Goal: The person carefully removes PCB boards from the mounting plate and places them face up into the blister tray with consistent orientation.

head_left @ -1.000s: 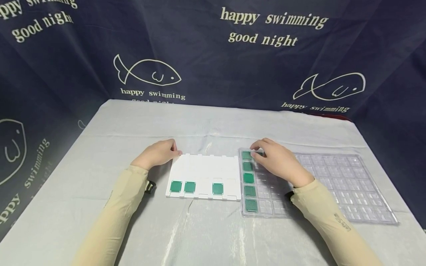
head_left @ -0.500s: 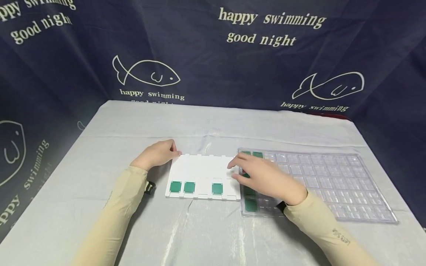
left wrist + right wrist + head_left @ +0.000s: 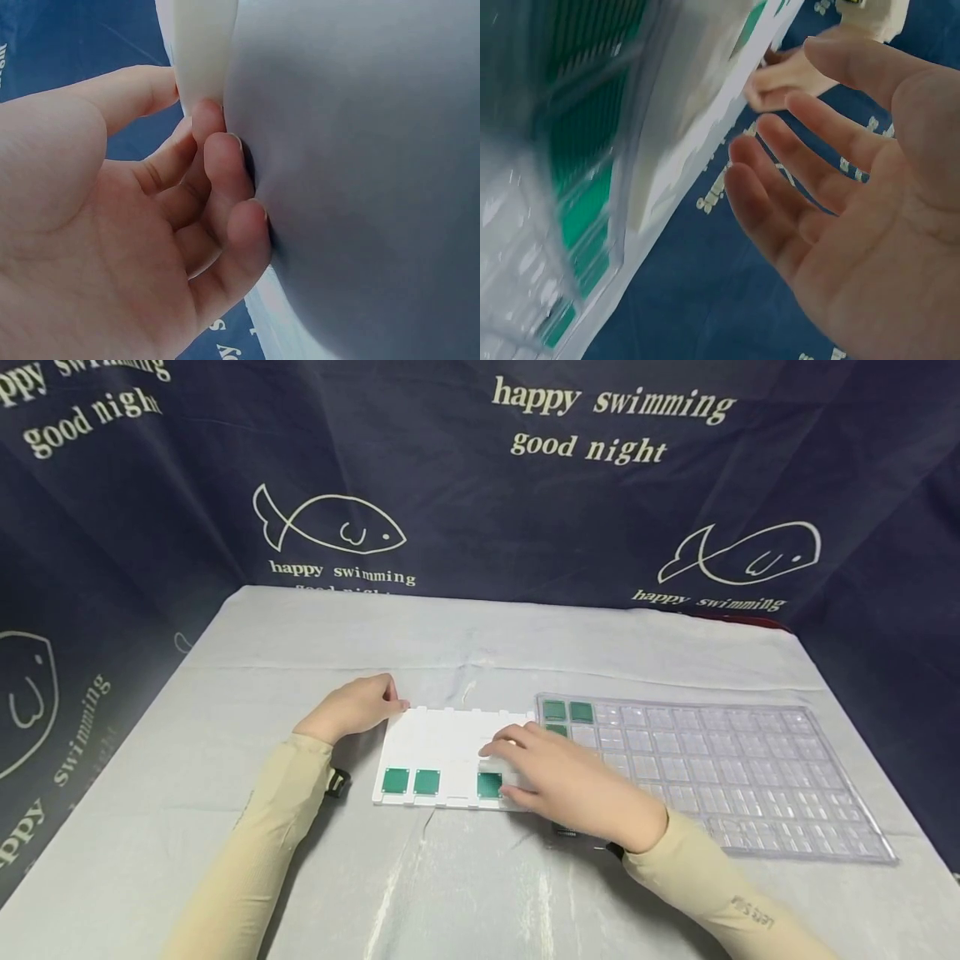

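In the head view, my left hand [image 3: 360, 706] pinches the far left corner of a flat white slotted tray [image 3: 431, 735]. The left wrist view has its thumb and index finger at the pale edge of the tray [image 3: 202, 52], other fingers curled on the tablecloth. Three green square circuit boards [image 3: 396, 781] lie along the tray's near side. My right hand [image 3: 577, 781] hovers over the tray's right part, thumb tip right by the rightmost circuit board [image 3: 490, 785]. Its fingers are parted and relaxed in the right wrist view, nothing between them.
A clear plastic compartment tray [image 3: 735, 743] stands to the right, its left end against the white tray. Green boards [image 3: 581, 712] fill cells at its left end, several hidden under my right hand. A dark blue printed curtain [image 3: 480, 510] hangs behind the grey-white tablecloth [image 3: 315, 860].
My right hand has moved left and nearer, from the far left cells of the clear tray to over the white tray, uncovering two far boards. My left hand has stayed put.
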The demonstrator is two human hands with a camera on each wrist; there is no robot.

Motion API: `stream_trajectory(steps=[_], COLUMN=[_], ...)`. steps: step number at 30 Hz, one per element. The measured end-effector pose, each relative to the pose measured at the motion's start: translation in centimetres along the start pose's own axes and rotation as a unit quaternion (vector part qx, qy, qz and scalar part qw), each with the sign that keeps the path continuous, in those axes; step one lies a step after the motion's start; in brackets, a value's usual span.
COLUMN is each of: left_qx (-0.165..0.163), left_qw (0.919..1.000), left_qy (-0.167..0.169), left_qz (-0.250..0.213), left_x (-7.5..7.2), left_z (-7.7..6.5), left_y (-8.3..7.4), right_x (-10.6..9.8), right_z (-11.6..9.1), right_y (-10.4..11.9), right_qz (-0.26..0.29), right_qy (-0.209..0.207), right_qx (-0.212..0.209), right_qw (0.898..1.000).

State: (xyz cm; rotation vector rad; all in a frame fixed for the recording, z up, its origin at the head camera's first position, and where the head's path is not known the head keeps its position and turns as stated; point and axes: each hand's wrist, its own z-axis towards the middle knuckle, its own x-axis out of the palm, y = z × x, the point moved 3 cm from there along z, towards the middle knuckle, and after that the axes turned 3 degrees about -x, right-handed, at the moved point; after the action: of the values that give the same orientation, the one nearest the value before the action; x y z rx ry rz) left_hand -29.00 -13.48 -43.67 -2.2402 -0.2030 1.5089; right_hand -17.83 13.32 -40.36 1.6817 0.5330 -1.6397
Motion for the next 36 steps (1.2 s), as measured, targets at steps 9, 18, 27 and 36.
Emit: stream_trajectory(steps=[9, 18, 27, 36], left_qx=[-0.003, -0.001, -0.001, 0.002], left_qw=[1.0000, 1.0000, 1.0000, 1.0000], left_qy=[0.000, -0.002, 0.001, -0.004], left_qz=[-0.002, 0.000, 0.001, 0.002], left_x=[0.0, 0.0, 0.1, 0.0], left_z=[0.0, 0.0, 0.0, 0.0], left_y=[0.1, 0.1, 0.0, 0.1], right_x=[1.6, 1.9, 1.6, 1.4], right_z=[0.2, 0.1, -0.2, -0.2], right_y=[1.7, 1.6, 1.3, 1.2], right_qz=[-0.013, -0.037, -0.050, -0.057], right_qy=[0.003, -0.018, -0.014, -0.015], right_qx=[-0.045, -0.042, -0.035, -0.030], right_qw=[0.999, 0.998, 0.998, 0.998])
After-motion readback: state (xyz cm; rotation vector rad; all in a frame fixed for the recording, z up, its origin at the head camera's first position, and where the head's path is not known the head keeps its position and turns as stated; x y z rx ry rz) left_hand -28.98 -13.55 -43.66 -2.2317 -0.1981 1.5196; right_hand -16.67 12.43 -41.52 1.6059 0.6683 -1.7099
